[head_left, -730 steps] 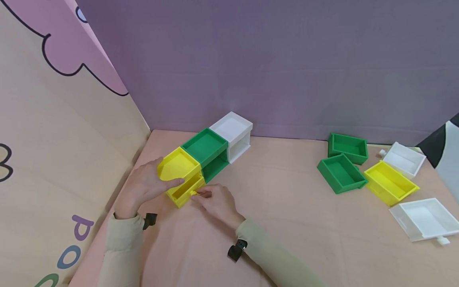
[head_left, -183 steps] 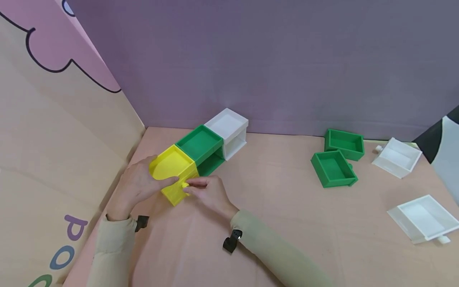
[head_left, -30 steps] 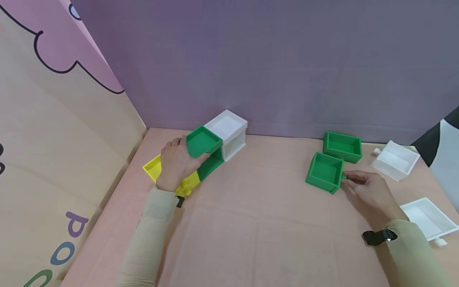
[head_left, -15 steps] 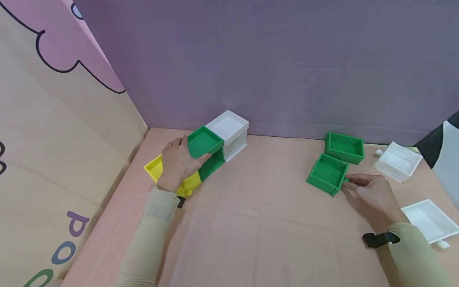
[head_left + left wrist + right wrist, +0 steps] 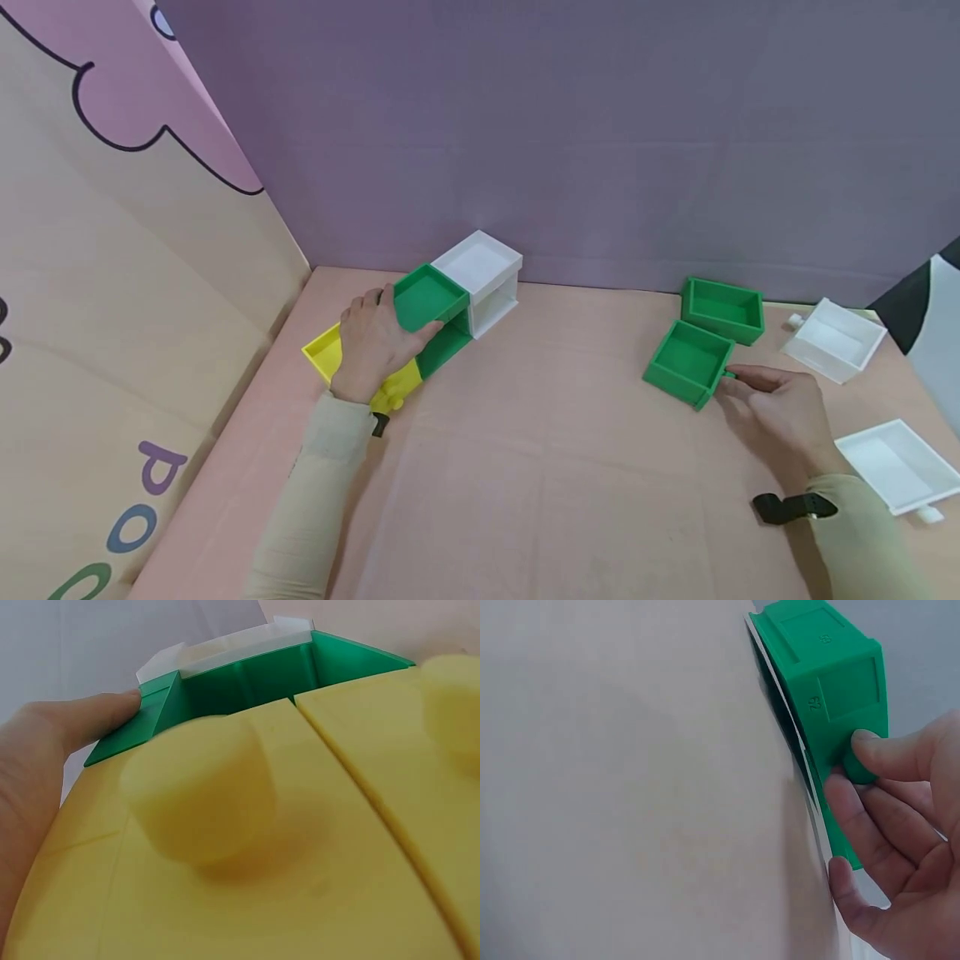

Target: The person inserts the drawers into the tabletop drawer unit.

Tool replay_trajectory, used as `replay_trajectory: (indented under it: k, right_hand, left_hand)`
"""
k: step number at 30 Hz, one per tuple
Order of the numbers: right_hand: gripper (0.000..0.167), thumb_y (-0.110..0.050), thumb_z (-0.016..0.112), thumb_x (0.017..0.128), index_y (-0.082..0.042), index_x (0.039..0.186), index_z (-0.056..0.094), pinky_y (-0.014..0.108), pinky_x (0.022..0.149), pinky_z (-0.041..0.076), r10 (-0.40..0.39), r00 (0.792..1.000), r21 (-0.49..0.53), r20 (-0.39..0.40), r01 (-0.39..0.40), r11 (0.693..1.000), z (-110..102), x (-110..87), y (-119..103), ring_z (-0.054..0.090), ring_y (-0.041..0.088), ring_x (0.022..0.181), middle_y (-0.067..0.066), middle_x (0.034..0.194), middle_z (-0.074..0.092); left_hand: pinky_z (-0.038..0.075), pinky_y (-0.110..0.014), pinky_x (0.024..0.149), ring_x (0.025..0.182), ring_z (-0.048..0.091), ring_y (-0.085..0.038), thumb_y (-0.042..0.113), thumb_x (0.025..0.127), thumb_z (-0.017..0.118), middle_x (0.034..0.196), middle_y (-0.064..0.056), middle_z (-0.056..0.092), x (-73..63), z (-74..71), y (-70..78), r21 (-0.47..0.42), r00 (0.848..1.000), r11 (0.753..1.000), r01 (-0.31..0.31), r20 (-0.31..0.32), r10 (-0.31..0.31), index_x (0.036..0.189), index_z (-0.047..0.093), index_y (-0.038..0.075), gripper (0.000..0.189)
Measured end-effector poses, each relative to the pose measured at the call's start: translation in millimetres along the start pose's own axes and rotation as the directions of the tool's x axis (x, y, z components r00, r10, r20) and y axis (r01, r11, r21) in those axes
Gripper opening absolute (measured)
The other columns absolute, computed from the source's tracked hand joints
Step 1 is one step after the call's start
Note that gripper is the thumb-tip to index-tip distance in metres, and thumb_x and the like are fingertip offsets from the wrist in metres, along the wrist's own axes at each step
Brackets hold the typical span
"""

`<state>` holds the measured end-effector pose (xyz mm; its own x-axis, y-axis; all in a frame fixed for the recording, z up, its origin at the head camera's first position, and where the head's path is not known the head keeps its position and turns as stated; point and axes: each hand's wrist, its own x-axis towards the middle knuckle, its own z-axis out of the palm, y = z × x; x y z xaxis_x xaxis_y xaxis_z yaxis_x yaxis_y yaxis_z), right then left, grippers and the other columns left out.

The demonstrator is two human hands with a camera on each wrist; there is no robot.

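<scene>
Three small drawer cabinets stand joined in a slanting row at the left: yellow (image 5: 324, 353), green (image 5: 430, 297) and white (image 5: 478, 265). My left hand (image 5: 377, 343) reaches over the yellow cabinet and grips the green one, thumb along its front edge. Yellow knobs (image 5: 202, 791) show close up in the left wrist view. The green cabinet's front is an open hollow. At the right, my right hand (image 5: 780, 408) pinches the knob (image 5: 861, 766) of a green drawer (image 5: 688, 358) between thumb and fingers. This drawer sits open side up, tilted slightly.
Just behind the held drawer lies a second green drawer (image 5: 722, 307). Two white drawers, one farther back (image 5: 836, 337) and one nearer (image 5: 896, 462), lie at the far right. A purple-grey wall (image 5: 585, 150) closes off the table's back; a printed panel (image 5: 150, 275) borders the left.
Over the last second the held green drawer has turned and shifted slightly right. Earlier, both hands were at the yellow cabinet; its open drawer was pushed in, and the loose yellow drawer left the right side.
</scene>
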<state>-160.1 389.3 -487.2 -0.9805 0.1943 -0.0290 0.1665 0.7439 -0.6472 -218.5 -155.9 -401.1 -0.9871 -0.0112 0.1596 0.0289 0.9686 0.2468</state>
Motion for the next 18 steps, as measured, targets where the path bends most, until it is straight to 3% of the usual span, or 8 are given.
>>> replay_trajectory:
  k: [2, 5, 9, 12, 18]
  right_hand:
    - [0.05, -0.045, 0.063, 0.105, -0.007, 0.135, 0.073, 0.018, 0.077, 0.043, 0.007, 1.0, 0.008, 0.003, -0.007, 1.0, -0.5, -0.7, -1.1, 0.059, 0.017, 0.124, 0.017, 0.127, 0.075]
    - [0.051, -0.047, 0.065, 0.104, -0.007, 0.136, 0.073, 0.017, 0.076, 0.044, 0.025, 1.0, 0.018, -0.001, -0.025, 1.0, -0.3, -2.1, -2.3, 0.059, 0.015, 0.126, -0.005, 0.113, 0.081]
    - [0.054, -0.05, 0.068, 0.102, -0.008, 0.136, 0.073, 0.014, 0.076, 0.044, 0.04, 0.999, 0.067, -0.031, -0.038, 0.997, 1.7, -4.4, -4.9, 0.046, -0.017, 0.106, -0.042, 0.089, 0.065]
    - [0.053, -0.048, 0.068, 0.102, -0.007, 0.135, 0.074, 0.01, 0.077, 0.043, 0.031, 0.998, 0.109, -0.061, -0.024, 0.994, 3.9, -7.6, -8.2, 0.041, -0.026, 0.102, -0.047, 0.086, 0.062]
    - [0.047, -0.041, 0.068, 0.102, -0.006, 0.132, 0.075, 0.005, 0.078, 0.042, -0.008, 0.994, 0.147, -0.113, 0.025, 0.989, 6.0, -12.5, -16.6, 0.044, -0.029, 0.102, -0.041, 0.09, 0.069]
  left_hand:
    - [0.047, -0.06, 0.111, 0.131, 0.057, -0.045, 0.072, 0.089, 0.065, 0.146, -0.027, 0.06, 0.5, 0.7, -0.6, -0.004, 1.0, 1.0, 0.0, -0.001, 0.0, 0.151, 0.051, -0.004, 0.099]
    - [0.047, -0.061, 0.111, 0.131, 0.057, -0.046, 0.072, 0.089, 0.065, 0.146, -0.027, 0.059, 1.0, 1.3, -0.7, -0.008, 1.0, 1.0, -0.002, -0.003, 0.002, 0.151, 0.05, -0.004, 0.099]
    - [0.047, -0.061, 0.111, 0.131, 0.057, -0.046, 0.072, 0.089, 0.064, 0.146, -0.027, 0.059, 1.1, 1.9, -1.0, -0.007, 1.0, 1.0, -0.002, -0.005, 0.002, 0.151, 0.05, -0.004, 0.099]
    - [0.047, -0.061, 0.11, 0.13, 0.057, -0.046, 0.072, 0.09, 0.064, 0.146, -0.027, 0.059, 1.1, 2.5, -1.5, -0.005, 1.0, 1.0, -0.001, -0.005, 0.001, 0.151, 0.05, -0.004, 0.099]
    - [0.048, -0.061, 0.109, 0.129, 0.058, -0.046, 0.072, 0.09, 0.064, 0.145, -0.027, 0.059, -0.4, 1.8, -1.3, -0.005, 1.0, 1.0, -0.008, -0.016, 0.008, 0.151, 0.05, -0.004, 0.098]
